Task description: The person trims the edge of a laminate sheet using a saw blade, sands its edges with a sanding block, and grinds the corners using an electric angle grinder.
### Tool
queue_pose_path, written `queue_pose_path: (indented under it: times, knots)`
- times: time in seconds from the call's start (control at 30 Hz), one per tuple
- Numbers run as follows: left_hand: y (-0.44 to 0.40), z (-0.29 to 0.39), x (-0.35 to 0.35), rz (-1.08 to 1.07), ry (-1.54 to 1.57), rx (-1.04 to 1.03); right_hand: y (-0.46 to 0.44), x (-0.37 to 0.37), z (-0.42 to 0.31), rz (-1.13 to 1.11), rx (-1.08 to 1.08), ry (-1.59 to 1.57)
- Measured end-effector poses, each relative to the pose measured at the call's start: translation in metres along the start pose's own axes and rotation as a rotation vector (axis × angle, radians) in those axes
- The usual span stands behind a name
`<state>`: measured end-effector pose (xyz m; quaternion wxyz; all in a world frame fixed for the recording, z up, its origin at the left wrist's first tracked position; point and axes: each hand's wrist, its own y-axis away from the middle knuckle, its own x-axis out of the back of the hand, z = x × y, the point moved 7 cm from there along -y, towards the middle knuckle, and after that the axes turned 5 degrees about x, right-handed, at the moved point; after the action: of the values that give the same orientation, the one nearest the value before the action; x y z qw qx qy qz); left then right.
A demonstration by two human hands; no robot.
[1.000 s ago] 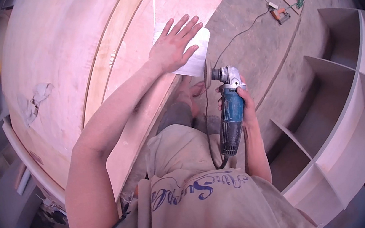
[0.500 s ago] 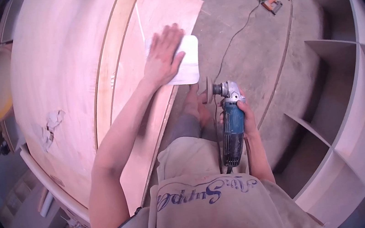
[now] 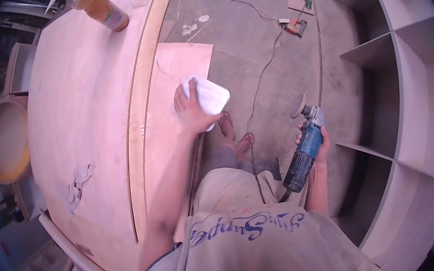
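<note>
My left hand (image 3: pixel 192 111) is closed on a white, rounded-corner square piece (image 3: pixel 213 96), with the fingers over its left part and the thumb by its lower edge. The piece is tilted above the edge of a pinkish plywood sheet (image 3: pixel 161 107); whether it touches the sheet I cannot tell. Out to the right, my right hand (image 3: pixel 322 146) grips a blue and black angle grinder (image 3: pixel 306 148) around its body. A round disc (image 3: pixel 297 105) is fitted at the grinder's head, pointing up and left. Its cord runs from the lower end.
A large curved wooden panel (image 3: pixel 80 98) fills the left, carrying a bottle of orange liquid (image 3: pixel 105 13) and a crumpled scrap (image 3: pixel 80 186). On the right stands an open shelf unit (image 3: pixel 415 104). An orange tool (image 3: pixel 297 27) and a cable (image 3: pixel 261 77) lie on the concrete floor.
My left hand has gone from lying flat over the white piece to holding it tilted. The grinder has swung away to the right in my right hand. The view has shifted, bringing the bottle in.
</note>
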<state>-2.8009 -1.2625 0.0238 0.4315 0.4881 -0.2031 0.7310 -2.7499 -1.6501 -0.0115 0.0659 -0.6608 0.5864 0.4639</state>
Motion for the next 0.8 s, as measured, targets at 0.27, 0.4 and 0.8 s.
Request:
queue_pose_path:
  times: [0.27, 0.4, 0.8]
  knots:
    - [-0.040, 0.006, 0.032, -0.558, -0.294, -0.767, -0.010, -0.004, 0.033, 0.012, -0.230, -0.123]
    - [-0.042, -0.016, -0.005, -0.286, -0.286, -0.656, -0.022, -0.040, 0.079, -0.002, -0.349, -0.022]
    - [-0.024, -0.014, -0.004, -0.125, -0.245, -0.591, -0.030, -0.111, 0.131, -0.264, -0.368, 0.209]
